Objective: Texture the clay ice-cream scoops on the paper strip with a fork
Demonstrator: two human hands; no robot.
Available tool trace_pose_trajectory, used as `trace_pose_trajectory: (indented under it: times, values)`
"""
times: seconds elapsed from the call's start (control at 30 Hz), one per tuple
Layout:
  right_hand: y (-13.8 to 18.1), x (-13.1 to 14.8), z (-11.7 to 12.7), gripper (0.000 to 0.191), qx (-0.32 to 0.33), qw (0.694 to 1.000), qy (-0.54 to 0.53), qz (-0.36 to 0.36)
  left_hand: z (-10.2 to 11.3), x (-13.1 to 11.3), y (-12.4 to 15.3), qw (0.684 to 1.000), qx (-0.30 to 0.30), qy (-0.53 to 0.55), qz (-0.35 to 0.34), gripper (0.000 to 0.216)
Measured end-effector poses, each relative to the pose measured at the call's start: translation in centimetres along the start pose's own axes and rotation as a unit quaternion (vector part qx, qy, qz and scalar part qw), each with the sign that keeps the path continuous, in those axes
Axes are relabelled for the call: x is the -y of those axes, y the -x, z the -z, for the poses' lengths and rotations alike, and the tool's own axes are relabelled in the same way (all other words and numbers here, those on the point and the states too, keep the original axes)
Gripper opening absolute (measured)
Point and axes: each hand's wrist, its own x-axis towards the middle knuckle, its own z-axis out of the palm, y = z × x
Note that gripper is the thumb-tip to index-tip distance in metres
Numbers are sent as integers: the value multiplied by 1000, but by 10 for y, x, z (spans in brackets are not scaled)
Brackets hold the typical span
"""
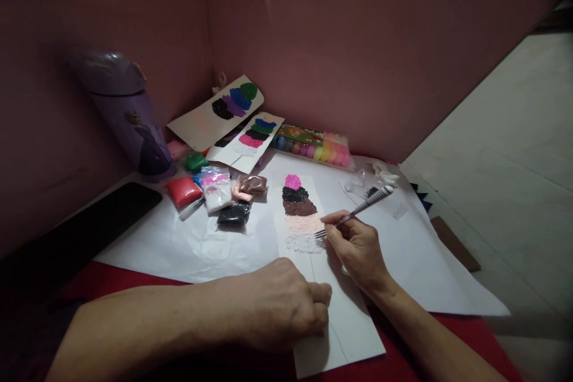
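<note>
A fork (353, 213) is gripped in my right hand (358, 248), its tines touching the white clay (302, 243) on a long paper strip (358, 337). Above the white band, the strip carries textured peach (302, 224), brown (299, 208), black (294, 193) and magenta clay (293, 181). My left hand (290, 304) lies across the strip below the clay, fingers curled under. Those fingertips are hidden, so whatever may be in them cannot be seen. A pencil line runs down the strip's lower part.
Left of the strip lie clay packets: red (184, 191), white (218, 197), black (234, 215) and brown (253, 184). Behind are two decorated cards (192, 125) and a clay pack (311, 146). A purple bottle (128, 113) and a dark phone-like slab (120, 203) stand left. Clear plastic (358, 182) lies right.
</note>
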Motion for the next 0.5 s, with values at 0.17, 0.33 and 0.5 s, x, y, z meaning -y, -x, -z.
trace_pose_trajectory:
  times: [0.17,0.33,0.5]
  values:
    - [1,2,1,8,-11,999,26,16,2,0,-1,1000,5,-1,4,7]
    - [0,2,2,7,-22,999,37,5,1,-2,1,1000,9,-5,8,7]
    - [-1,0,2,6,-31,999,41,-2,3,-1,-1,1000,8,-3,8,7]
